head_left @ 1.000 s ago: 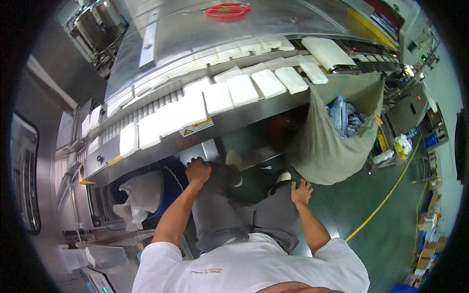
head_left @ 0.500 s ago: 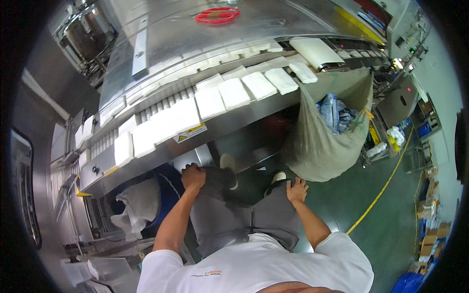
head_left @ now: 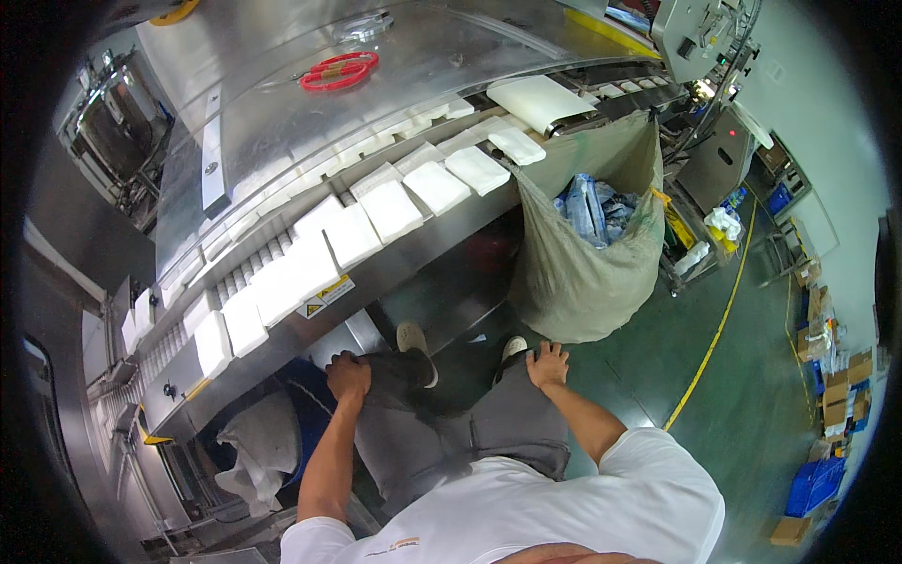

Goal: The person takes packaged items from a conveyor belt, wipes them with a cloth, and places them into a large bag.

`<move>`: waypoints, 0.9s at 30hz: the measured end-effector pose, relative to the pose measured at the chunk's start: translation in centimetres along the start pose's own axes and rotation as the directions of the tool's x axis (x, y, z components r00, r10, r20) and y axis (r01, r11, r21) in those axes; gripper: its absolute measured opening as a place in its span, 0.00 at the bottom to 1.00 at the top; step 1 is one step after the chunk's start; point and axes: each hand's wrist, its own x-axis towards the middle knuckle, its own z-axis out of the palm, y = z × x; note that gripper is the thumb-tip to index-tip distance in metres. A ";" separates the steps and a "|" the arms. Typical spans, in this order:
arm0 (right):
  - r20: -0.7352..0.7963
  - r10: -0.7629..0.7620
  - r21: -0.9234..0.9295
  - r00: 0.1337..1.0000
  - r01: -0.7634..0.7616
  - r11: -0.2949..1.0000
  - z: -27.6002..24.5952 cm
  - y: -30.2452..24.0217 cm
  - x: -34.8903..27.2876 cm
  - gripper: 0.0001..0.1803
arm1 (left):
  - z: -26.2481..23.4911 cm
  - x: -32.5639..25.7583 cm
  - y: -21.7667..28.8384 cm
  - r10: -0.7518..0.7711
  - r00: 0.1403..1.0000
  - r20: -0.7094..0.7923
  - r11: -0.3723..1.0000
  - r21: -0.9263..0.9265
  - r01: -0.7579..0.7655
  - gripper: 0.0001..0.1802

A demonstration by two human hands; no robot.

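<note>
My left hand (head_left: 349, 378) rests on my left knee, its fingers draped over the grey trousers and holding nothing. On the other knee lies my right hand (head_left: 547, 366), fingers apart and empty. Beyond my knees runs a metal roller conveyor (head_left: 310, 310), out of reach of both hands as they lie. White flat folded pads (head_left: 390, 211) line its near edge, several of them overlapping. A second row of white pads (head_left: 376, 141) sits along the far side. A large beige cloth sack (head_left: 592, 291) with crumpled blue-and-clear plastic (head_left: 588, 211) inside stands ahead of my right hand.
Behind the conveyor, a coiled red hose or cord (head_left: 340, 71) lies on a metal surface (head_left: 413, 66). A white belt section (head_left: 540, 101) bridges the line near the sack. White cloth-like material (head_left: 256, 451) hangs under the conveyor at left. Cardboard boxes (head_left: 834, 399) line the right wall.
The view has turned, so the conveyor, pads and sack appear further left and more tilted. Both hands stay on my knees.
</note>
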 end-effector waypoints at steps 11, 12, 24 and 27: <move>-0.013 -0.014 -0.015 1.000 0.014 1.000 -0.4 -0.5 -0.1 0.33 | -0.1 -0.1 -0.6 0.024 0.998 0.052 0.999 -0.040 -0.022 0.20; -0.008 -0.019 -0.019 1.000 0.019 1.000 -0.2 -0.5 0.1 0.33 | -0.3 0.1 -0.5 0.019 0.997 0.071 0.999 -0.041 -0.016 0.21; 0.034 0.007 -0.073 0.999 -0.005 0.997 0.5 -0.5 0.8 0.33 | -1.0 -0.6 -0.3 -0.033 0.998 0.044 0.995 -0.096 0.037 0.22; 0.020 -0.024 -0.111 1.000 0.026 0.994 0.9 -0.4 0.9 0.34 | -1.1 -0.8 -0.3 -0.049 0.994 0.099 0.993 -0.099 0.058 0.24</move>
